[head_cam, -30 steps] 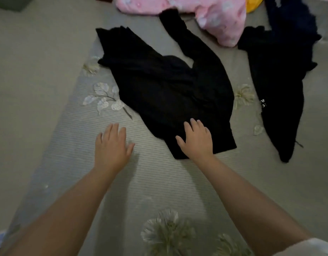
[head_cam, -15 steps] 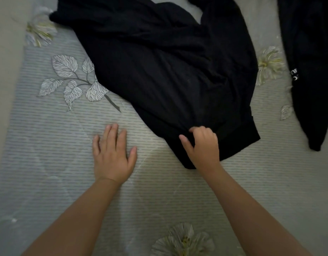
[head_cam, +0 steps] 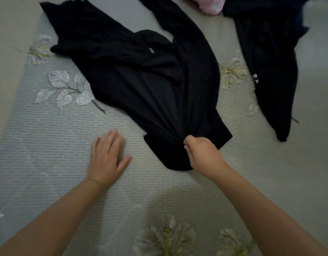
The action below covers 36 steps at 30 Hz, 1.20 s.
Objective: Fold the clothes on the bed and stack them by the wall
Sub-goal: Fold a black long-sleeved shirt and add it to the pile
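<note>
— Bed (head_cam: 48, 145) with a leaf print; the top (head_cam: 141, 80) lies crumpled mid-bed.
— Right hand (head_cam: 203, 154) bunches its near hem; left hand (head_cam: 106, 157) flat beside it.
— She'd best drag slowly, then spread it smooth.

the right hand (head_cam: 203, 156), laid flat on the black garment (head_cam: 150, 84) a second ago, is now closed in a grip on its near edge. the fabric is gathered into folds that run toward the fist, and the hem is bunched up beneath it.
</note>
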Tool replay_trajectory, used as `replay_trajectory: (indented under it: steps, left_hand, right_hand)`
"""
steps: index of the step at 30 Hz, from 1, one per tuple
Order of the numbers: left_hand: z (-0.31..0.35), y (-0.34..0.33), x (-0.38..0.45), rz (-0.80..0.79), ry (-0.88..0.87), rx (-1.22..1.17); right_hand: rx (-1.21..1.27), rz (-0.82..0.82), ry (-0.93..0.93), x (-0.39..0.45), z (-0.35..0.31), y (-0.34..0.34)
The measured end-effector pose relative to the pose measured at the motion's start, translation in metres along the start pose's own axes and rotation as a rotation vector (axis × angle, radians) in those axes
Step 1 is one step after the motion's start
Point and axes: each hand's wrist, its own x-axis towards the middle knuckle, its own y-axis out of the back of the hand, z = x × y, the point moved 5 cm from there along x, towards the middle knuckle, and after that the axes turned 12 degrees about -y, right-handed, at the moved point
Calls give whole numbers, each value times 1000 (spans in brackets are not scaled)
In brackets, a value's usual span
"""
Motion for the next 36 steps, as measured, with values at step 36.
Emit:
replay_trajectory:
  steps: [36]
  left_hand:
    - [-29,58,-63,-30,815,-322]
  right_hand:
    - [974,-313,-684,-18,59,-18]
